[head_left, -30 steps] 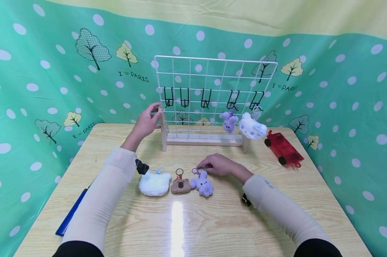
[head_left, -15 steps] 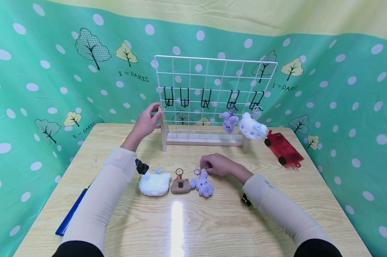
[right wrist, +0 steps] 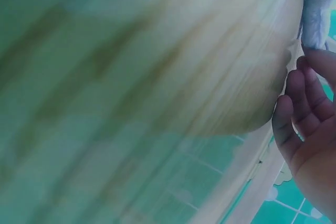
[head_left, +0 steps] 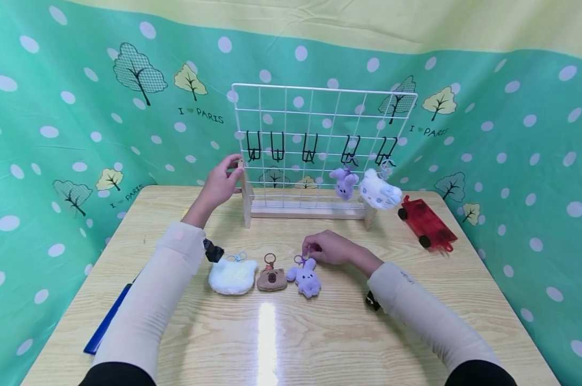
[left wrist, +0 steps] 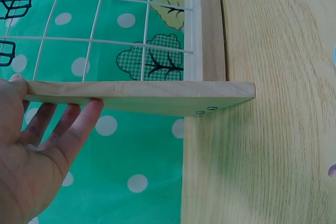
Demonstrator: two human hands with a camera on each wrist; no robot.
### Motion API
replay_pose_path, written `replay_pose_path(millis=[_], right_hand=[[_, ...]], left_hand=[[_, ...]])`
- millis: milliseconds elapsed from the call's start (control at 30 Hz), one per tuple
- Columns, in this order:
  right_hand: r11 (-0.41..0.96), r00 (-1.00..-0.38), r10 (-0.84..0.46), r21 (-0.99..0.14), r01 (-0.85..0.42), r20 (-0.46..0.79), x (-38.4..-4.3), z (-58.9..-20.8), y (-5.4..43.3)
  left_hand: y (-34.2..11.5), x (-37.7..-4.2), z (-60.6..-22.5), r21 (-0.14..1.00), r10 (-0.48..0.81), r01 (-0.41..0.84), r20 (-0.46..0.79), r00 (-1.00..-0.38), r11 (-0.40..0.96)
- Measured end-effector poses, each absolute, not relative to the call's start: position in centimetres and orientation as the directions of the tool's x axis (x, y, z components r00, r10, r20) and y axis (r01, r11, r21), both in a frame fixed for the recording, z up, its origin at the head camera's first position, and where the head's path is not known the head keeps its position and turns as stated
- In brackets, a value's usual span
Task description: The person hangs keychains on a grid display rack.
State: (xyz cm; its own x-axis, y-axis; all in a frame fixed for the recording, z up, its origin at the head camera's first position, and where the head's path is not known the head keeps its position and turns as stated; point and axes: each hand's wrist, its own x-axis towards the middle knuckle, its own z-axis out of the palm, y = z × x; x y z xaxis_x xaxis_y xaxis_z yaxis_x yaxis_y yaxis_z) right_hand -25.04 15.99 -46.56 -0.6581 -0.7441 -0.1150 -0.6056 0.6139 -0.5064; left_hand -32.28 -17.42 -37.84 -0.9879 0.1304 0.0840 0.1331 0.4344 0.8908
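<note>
My left hand holds the wooden side post of a white wire grid rack, thumb on one side and fingers on the other in the left wrist view. Low over the table, my right hand pinches the clasp end of a purple bunny plush keychain; its ring stands beside the fingertips. In the right wrist view, thumb and forefinger of that hand meet just below pale fur. A brown bear-face keychain and a white fluffy plush keychain lie to the bunny's left.
Several black hooks line the grid. From the right-hand ones hang another purple bunny keychain and a white-and-blue plush. A red toy car-like case lies at right, a blue flat object at left.
My right hand has shifted slightly right, its fingertips drawing in at the clasp. The bunny has turned a little, its ear and ring pulled toward the hand. My left hand stays on the post.
</note>
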Motion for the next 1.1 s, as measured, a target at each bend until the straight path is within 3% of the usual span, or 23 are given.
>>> replay_pose_path(millis=[400, 1100], right_hand=[[0.627, -0.710, -0.699, -0.553, -0.549, -0.088, -25.4, -44.7, 16.4], [0.591, -0.739, -0.673, -0.587, -0.553, 0.019, -26.7, -41.8, 17.2]], left_hand=[[-17.4, -32.4, -37.8, 0.888, 0.131, 0.137, 0.088, -0.988, 0.438], [-17.5, -32.4, -38.0, 0.884, 0.126, 0.129, 0.080, -0.989, 0.449]])
